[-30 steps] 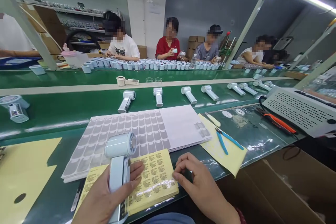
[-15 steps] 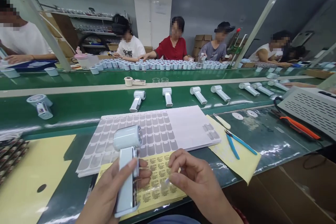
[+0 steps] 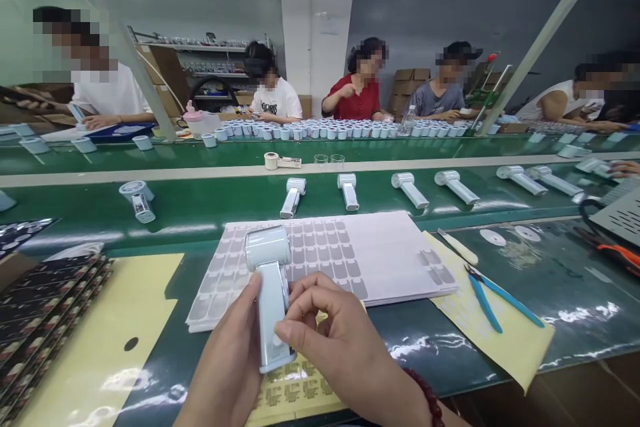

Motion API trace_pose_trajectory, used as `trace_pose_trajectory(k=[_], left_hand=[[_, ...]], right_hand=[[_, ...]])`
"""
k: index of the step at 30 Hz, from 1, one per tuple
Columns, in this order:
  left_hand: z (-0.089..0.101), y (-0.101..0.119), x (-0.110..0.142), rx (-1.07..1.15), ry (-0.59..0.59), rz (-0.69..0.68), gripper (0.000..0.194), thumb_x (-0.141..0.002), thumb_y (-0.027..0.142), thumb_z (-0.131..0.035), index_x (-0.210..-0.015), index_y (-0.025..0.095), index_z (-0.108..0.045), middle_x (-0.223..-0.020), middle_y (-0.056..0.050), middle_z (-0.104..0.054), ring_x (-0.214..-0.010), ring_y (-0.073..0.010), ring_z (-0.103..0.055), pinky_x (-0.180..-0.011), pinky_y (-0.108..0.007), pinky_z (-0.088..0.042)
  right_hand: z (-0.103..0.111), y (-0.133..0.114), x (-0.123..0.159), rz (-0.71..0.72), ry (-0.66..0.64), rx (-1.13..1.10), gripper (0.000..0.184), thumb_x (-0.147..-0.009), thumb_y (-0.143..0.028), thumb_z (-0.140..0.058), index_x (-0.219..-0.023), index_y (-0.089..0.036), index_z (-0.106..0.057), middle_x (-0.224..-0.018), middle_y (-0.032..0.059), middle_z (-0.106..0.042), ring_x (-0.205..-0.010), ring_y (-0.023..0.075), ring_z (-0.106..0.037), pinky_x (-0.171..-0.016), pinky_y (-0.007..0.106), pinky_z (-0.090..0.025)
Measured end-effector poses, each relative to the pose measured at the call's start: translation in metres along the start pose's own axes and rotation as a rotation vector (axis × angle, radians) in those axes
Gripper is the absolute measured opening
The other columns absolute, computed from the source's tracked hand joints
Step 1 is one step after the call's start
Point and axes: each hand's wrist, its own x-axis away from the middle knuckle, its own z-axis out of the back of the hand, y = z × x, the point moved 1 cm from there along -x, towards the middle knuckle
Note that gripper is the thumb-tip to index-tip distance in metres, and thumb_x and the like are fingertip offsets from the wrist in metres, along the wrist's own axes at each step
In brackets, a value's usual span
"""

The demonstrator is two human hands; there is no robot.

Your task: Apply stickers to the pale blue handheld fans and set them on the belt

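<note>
At the bench's left edge, dark printed boards (image 3: 45,320) are lying in a stack, with a yellow sheet (image 3: 105,333) beside them. Your left hand (image 3: 227,367) is wrapping around the handle of a pale blue fan (image 3: 270,293) from the left, thumb along its side, holding it upright over the near edge of the bench with its round head pointing away from you. Your right hand (image 3: 335,340) is closing on the same handle from the right, thumb and forefinger pressing together against its lower part; whether a label is sitting between them is too small to tell. Under both hands a yellow label sheet (image 3: 295,390) is lying at the near edge. Behind the fan, a white sticker sheet (image 3: 380,253) is resting flat near the middle of the bench. To its right, blue cutters (image 3: 483,300) are lying on another yellow sheet (image 3: 520,353), with a cream-handled tool (image 3: 457,247) just beyond them. Further back, more fans (image 3: 410,188) are lying in a row on the green belt (image 3: 200,203), and across it people are sitting behind a line of small cups (image 3: 320,130).
</note>
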Motion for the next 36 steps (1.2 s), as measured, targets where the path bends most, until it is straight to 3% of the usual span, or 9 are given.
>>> trace_pose_trajectory(k=[7, 11, 13, 16, 21, 24, 27, 31, 36], left_hand=[[-0.001, 0.004, -0.004, 0.050, -0.115, 0.026, 0.032, -0.085, 0.036, -0.068, -0.112, 0.021, -0.072, -0.094, -0.004, -0.074, -0.085, -0.0213, -0.071, -0.068, -0.026, -0.058], [-0.002, 0.010, 0.003, 0.024, -0.138, 0.081, 0.036, -0.076, 0.033, -0.077, -0.110, 0.022, -0.072, -0.097, -0.005, -0.075, -0.084, -0.0220, -0.071, -0.052, -0.022, -0.055], [-0.004, 0.016, 0.006, -0.021, -0.145, 0.072, 0.035, -0.072, 0.019, -0.078, -0.107, 0.019, -0.073, -0.101, -0.007, -0.075, -0.088, -0.0229, -0.072, -0.057, -0.022, -0.058], [-0.005, 0.032, -0.006, -0.094, -0.207, 0.023, 0.044, -0.068, 0.002, -0.075, -0.110, 0.014, -0.071, -0.111, -0.012, -0.073, -0.101, -0.0264, -0.070, -0.079, -0.028, -0.061], [-0.006, 0.075, -0.081, -0.337, -0.207, -0.123, 0.051, -0.062, -0.007, -0.076, -0.108, 0.013, -0.068, -0.107, -0.016, -0.074, -0.095, -0.0268, -0.072, -0.071, -0.027, -0.061], [-0.012, 0.100, -0.138, -0.448, -0.097, -0.224, 0.025, -0.070, -0.007, -0.069, -0.089, 0.009, -0.069, -0.085, -0.011, -0.073, -0.070, -0.0169, -0.070, -0.057, -0.021, -0.056], [-0.020, 0.115, -0.185, -0.512, -0.017, -0.251, 0.010, -0.083, 0.000, -0.062, -0.086, 0.009, -0.065, -0.074, -0.002, -0.066, -0.056, -0.0094, -0.060, -0.049, -0.019, -0.049], [-0.022, 0.119, -0.225, -0.634, 0.071, -0.310, 0.021, -0.091, 0.028, -0.061, -0.105, 0.013, -0.064, -0.097, -0.005, -0.067, -0.075, -0.0138, -0.064, -0.064, -0.030, -0.056], [0.000, 0.138, -0.243, -0.820, 0.364, -0.538, 0.034, -0.089, 0.030, -0.064, -0.120, 0.017, -0.061, -0.130, -0.011, -0.059, -0.113, -0.0265, -0.059, -0.093, -0.050, -0.050]], right_hand=[[-0.003, 0.004, -0.002, 0.260, 0.005, 0.326, 0.013, -0.083, -0.008, -0.063, -0.077, -0.020, -0.063, -0.093, -0.0005, -0.053, -0.069, 0.0107, -0.053, -0.062, 0.024, -0.043], [-0.004, 0.003, -0.002, 0.301, 0.067, 0.165, 0.008, -0.086, -0.018, -0.063, -0.079, -0.021, -0.062, -0.095, 0.0015, -0.054, -0.076, 0.0137, -0.057, -0.057, 0.023, -0.043], [0.003, -0.001, -0.006, 0.291, 0.143, 0.053, 0.013, -0.091, -0.029, -0.062, -0.081, -0.022, -0.061, -0.100, 0.0035, -0.055, -0.083, 0.0161, -0.059, -0.057, 0.023, -0.046], [0.030, -0.006, -0.023, 0.252, 0.235, 0.234, 0.025, -0.099, -0.045, -0.047, -0.092, -0.023, -0.058, -0.115, 0.0065, -0.058, -0.082, 0.0165, -0.063, -0.056, 0.025, -0.051], [0.096, 0.006, -0.071, 0.091, 0.246, 0.706, 0.033, -0.100, -0.025, -0.049, -0.132, -0.020, -0.048, -0.127, 0.0128, -0.062, -0.103, 0.0263, -0.065, -0.079, 0.040, -0.055], [0.116, 0.018, -0.095, 0.006, 0.246, 0.912, 0.033, -0.097, -0.020, -0.058, -0.130, -0.018, -0.053, -0.123, 0.0121, -0.063, -0.106, 0.0289, -0.063, -0.090, 0.050, -0.051], [0.118, 0.026, -0.109, -0.019, 0.228, 1.039, 0.029, -0.098, -0.028, -0.062, -0.125, -0.019, -0.058, -0.122, 0.0080, -0.061, -0.106, 0.0254, -0.062, -0.089, 0.047, -0.054], [0.114, 0.033, -0.118, -0.025, 0.230, 1.118, 0.027, -0.098, -0.023, -0.061, -0.125, -0.019, -0.058, -0.118, 0.0071, -0.063, -0.101, 0.0239, -0.064, -0.086, 0.043, -0.055], [0.117, 0.042, -0.120, -0.019, 0.227, 1.106, 0.030, -0.097, -0.010, -0.051, -0.126, -0.017, -0.054, -0.112, 0.0051, -0.067, -0.097, 0.0231, -0.062, -0.080, 0.040, -0.053]])
